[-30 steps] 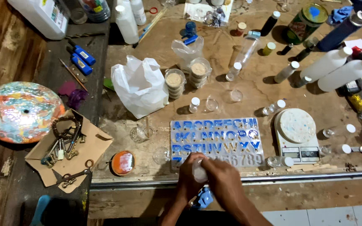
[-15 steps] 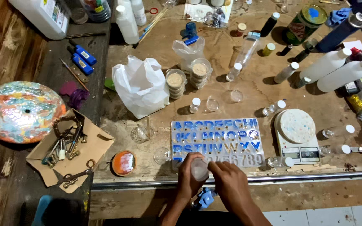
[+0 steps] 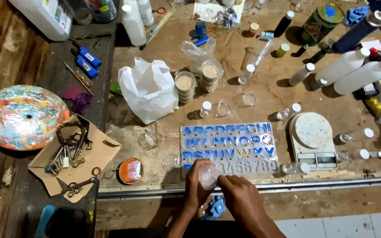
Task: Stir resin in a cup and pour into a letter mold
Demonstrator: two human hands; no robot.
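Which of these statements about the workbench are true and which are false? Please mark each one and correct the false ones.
1. Both hands are on a small clear cup. True: the left hand and the right hand hold the small clear cup between them, at the near edge of the letter mould.
2. The letter mould is red. False: it is clear, with blue letters.
3. A white plastic bag lies left of the stacked round containers. True: the white plastic bag lies beside the stacked round containers.
4. The small scale stands left of the mould. False: the small scale is on its right.
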